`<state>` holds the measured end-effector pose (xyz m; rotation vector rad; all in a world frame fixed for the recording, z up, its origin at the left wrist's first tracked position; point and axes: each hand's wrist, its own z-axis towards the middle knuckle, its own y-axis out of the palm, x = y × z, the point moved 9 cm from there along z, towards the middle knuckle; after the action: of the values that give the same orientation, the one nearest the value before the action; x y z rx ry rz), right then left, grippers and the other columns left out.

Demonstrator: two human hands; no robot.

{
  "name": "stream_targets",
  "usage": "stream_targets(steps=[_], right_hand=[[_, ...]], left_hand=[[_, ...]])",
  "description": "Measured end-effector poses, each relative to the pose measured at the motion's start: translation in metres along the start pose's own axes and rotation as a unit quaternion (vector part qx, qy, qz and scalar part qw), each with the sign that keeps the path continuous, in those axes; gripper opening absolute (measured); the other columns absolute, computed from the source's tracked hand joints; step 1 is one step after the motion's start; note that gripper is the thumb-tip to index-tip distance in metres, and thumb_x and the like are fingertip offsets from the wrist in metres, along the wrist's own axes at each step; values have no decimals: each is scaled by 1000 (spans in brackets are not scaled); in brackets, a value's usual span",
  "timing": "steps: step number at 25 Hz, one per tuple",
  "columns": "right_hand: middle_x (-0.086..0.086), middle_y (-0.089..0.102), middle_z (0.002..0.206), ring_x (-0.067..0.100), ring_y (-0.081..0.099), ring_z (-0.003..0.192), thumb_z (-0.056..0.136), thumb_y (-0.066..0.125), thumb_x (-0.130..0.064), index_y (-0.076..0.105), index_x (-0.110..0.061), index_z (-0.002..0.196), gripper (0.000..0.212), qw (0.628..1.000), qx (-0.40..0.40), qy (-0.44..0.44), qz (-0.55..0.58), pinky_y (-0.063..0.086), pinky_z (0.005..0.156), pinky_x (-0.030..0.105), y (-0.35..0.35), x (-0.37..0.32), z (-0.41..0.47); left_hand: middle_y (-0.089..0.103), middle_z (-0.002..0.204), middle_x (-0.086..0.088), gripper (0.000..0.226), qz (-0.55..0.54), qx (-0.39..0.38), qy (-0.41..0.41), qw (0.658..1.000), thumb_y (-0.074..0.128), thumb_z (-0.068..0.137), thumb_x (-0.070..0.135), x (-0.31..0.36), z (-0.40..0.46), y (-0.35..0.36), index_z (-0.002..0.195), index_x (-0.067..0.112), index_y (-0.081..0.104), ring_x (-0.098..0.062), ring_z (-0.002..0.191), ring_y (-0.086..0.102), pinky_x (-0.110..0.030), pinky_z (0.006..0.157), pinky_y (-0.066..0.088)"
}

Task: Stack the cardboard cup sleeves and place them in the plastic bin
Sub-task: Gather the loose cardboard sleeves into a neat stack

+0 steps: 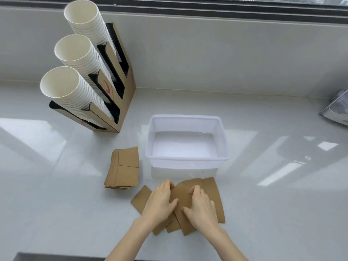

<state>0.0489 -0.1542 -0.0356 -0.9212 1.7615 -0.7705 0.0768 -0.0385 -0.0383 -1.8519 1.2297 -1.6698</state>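
The clear plastic bin [222,132] sits on the white counter [282,204] with nothing inside it. At the far left a cardboard holder [128,95] carries three slanted rows of white paper cups [75,51]. Just left of the bin lies a squared stack of cardboard cup sleeves [124,167]. Near the front edge, loose sleeves [213,194] lie fanned and overlapping just in front of the bin. The left hand [161,201] and right hand [202,207] rest on this fan, fingers gently curled and slightly spread, apparently pressing the sleeves toward each other rather than pinching any.
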Motion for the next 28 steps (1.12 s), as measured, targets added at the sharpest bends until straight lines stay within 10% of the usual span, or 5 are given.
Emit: stream_targets(steps=[7,11,18,28], right_hand=[[-6,58,96,9,56,85,85,53,-27,52,-18,111,28,980,35,33,194,49,85,32,-20,20,3],[9,41,125,26,40,119,84,54,-41,37,-11,128,56,995,43,84,38,36,96,35,-17,37,4],[10,39,118,27,39,114,78,64,-35,37,-6,115,54,993,33,111,-20,37,93,36,-13,30,7],[-6,58,84,10,53,62,89,45,-8,46,-24,108,24,952,90,27,290,41,48,11,-49,27,6]], left_hand=[[55,95,8,11,-97,16,4,995,48,87,16,-9,-5,-19,95,23,50,-4,83,49,-5,66,35],[55,87,15,10,-131,42,-21,990,47,88,15,-22,-12,-35,91,25,47,-5,77,50,-17,65,38],[54,83,16,13,-146,75,-38,986,48,87,12,-31,-20,-47,88,25,46,2,72,50,-3,60,37],[65,96,-6,12,-191,73,-78,976,41,90,12,-38,-22,-47,88,22,46,-11,74,59,-8,50,43]])
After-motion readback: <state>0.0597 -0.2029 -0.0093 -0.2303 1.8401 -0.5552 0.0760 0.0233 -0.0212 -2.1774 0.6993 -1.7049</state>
